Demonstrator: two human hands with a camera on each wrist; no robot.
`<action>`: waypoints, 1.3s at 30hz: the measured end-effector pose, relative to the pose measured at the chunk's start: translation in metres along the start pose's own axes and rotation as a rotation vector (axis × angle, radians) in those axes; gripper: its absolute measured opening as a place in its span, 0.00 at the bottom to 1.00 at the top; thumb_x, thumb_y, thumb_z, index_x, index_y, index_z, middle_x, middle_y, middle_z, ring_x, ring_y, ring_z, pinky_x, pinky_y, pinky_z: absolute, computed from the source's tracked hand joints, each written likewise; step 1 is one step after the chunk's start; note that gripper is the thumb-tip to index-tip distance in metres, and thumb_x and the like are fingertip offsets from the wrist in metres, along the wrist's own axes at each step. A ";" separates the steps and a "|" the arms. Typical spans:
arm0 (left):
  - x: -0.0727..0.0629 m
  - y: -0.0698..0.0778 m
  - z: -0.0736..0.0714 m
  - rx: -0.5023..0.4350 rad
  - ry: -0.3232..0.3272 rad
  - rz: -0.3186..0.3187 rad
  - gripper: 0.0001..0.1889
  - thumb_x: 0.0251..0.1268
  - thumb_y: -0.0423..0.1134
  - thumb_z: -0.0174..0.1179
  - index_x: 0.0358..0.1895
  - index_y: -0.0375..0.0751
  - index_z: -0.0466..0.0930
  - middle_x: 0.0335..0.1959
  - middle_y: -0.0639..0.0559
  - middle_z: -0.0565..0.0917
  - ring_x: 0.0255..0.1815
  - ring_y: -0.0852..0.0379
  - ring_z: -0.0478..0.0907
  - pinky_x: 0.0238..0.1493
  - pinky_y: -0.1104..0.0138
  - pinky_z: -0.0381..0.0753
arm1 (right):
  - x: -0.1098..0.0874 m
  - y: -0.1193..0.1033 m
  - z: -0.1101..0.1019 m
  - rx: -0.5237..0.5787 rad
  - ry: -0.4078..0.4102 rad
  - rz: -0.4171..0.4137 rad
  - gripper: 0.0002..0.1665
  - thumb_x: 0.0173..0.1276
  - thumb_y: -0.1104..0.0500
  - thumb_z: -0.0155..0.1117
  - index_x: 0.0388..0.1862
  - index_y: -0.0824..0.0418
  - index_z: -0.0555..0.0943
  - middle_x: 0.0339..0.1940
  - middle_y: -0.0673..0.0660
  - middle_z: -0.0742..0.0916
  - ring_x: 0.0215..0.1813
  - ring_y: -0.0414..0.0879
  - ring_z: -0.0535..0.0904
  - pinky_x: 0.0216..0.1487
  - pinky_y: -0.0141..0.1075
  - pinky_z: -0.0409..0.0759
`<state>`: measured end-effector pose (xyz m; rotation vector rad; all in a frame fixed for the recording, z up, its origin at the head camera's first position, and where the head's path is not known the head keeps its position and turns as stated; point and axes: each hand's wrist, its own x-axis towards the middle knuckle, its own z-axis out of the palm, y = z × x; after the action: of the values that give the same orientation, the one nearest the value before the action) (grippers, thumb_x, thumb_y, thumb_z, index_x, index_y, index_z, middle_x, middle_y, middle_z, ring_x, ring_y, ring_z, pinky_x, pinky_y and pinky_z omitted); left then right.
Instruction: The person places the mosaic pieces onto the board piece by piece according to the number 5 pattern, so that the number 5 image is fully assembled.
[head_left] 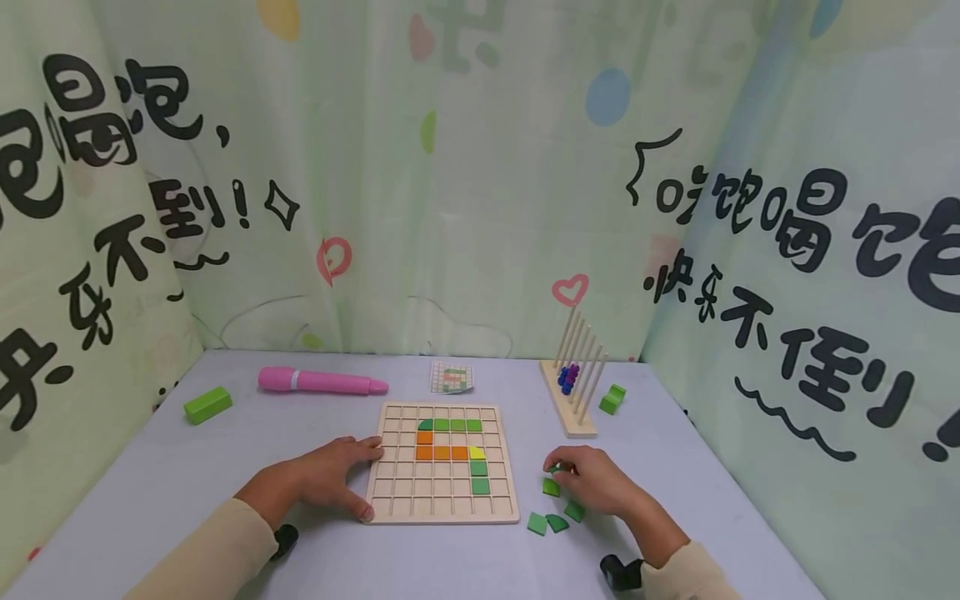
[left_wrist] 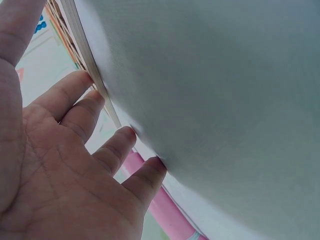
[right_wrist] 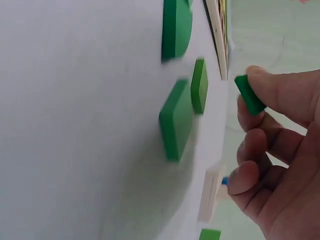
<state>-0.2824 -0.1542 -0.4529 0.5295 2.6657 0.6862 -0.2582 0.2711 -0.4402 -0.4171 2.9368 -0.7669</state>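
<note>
A wooden grid board (head_left: 420, 507) lies in the middle of the table in the head view. Orange, yellow and green tiles (head_left: 442, 452) form a bent line in its cells. My left hand (head_left: 321, 477) rests at the board's left side, fingers spread, thumb by the near corner; in the left wrist view, fingertips (left_wrist: 90, 82) touch the board's edge. To the right of the board, my right hand (head_left: 596, 482) pinches a small green tile (right_wrist: 250, 96) between thumb and index finger, above the table. Several loose green tiles (head_left: 537, 523) lie below and beside it, one with a curved edge (head_left: 557, 522).
A pink marker-shaped stick (head_left: 330, 382) lies behind the board, with a printed pattern card (head_left: 452, 377) to its right. A wooden peg stand (head_left: 581, 425) with blue and purple beads stands back right, beside green blocks (head_left: 612, 398). Another green block (head_left: 207, 405) lies far left.
</note>
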 end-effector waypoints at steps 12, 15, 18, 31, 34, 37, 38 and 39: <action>0.000 -0.002 0.001 0.002 0.003 0.020 0.52 0.43 0.53 0.84 0.77 0.47 0.70 0.83 0.52 0.63 0.83 0.34 0.54 0.78 0.38 0.58 | 0.011 -0.040 0.020 0.231 -0.073 -0.055 0.04 0.67 0.65 0.72 0.37 0.59 0.84 0.32 0.50 0.85 0.37 0.44 0.78 0.38 0.33 0.77; 0.001 -0.004 0.002 0.004 0.002 0.025 0.52 0.44 0.53 0.84 0.77 0.47 0.70 0.83 0.52 0.63 0.83 0.34 0.54 0.78 0.38 0.58 | 0.014 -0.048 0.026 0.258 -0.102 -0.073 0.04 0.67 0.65 0.72 0.37 0.60 0.84 0.32 0.50 0.85 0.37 0.44 0.77 0.36 0.31 0.77; 0.001 -0.004 0.001 0.001 0.004 0.027 0.52 0.44 0.53 0.84 0.77 0.47 0.70 0.83 0.52 0.63 0.83 0.34 0.54 0.78 0.38 0.58 | 0.017 -0.054 0.032 0.278 -0.127 -0.076 0.04 0.66 0.66 0.72 0.37 0.62 0.84 0.31 0.50 0.84 0.35 0.44 0.78 0.34 0.31 0.77; 0.000 0.000 -0.002 0.019 -0.016 0.022 0.52 0.46 0.54 0.83 0.77 0.46 0.69 0.83 0.51 0.63 0.83 0.35 0.53 0.79 0.39 0.57 | 0.023 -0.070 0.050 0.245 -0.147 -0.080 0.04 0.65 0.64 0.74 0.32 0.58 0.86 0.26 0.48 0.85 0.29 0.40 0.78 0.29 0.31 0.77; 0.000 -0.001 -0.002 0.028 -0.012 0.024 0.53 0.45 0.55 0.83 0.77 0.46 0.69 0.83 0.51 0.63 0.83 0.35 0.54 0.79 0.39 0.58 | 0.023 -0.072 0.052 0.189 -0.134 -0.093 0.05 0.65 0.63 0.75 0.31 0.57 0.86 0.26 0.47 0.85 0.30 0.41 0.78 0.30 0.31 0.76; 0.000 -0.002 -0.002 0.036 -0.008 0.015 0.53 0.45 0.56 0.83 0.78 0.47 0.68 0.83 0.52 0.63 0.83 0.36 0.54 0.79 0.40 0.59 | 0.023 -0.075 0.052 0.131 -0.121 -0.111 0.06 0.65 0.63 0.75 0.30 0.56 0.86 0.25 0.46 0.84 0.31 0.41 0.76 0.31 0.31 0.75; 0.001 -0.002 -0.001 0.037 -0.008 0.009 0.53 0.45 0.56 0.83 0.78 0.48 0.68 0.83 0.52 0.63 0.83 0.36 0.54 0.79 0.40 0.59 | 0.023 -0.077 0.053 0.108 -0.118 -0.118 0.06 0.65 0.63 0.74 0.29 0.56 0.86 0.25 0.46 0.84 0.32 0.40 0.76 0.32 0.31 0.74; 0.001 -0.002 -0.001 0.036 -0.008 0.004 0.54 0.45 0.56 0.83 0.78 0.48 0.68 0.83 0.53 0.63 0.83 0.37 0.54 0.79 0.39 0.59 | 0.023 -0.078 0.053 0.091 -0.118 -0.121 0.06 0.65 0.63 0.74 0.29 0.56 0.86 0.25 0.45 0.83 0.31 0.40 0.76 0.32 0.31 0.74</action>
<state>-0.2839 -0.1561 -0.4534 0.5462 2.6746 0.6371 -0.2539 0.1747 -0.4490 -0.6152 2.7762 -0.8549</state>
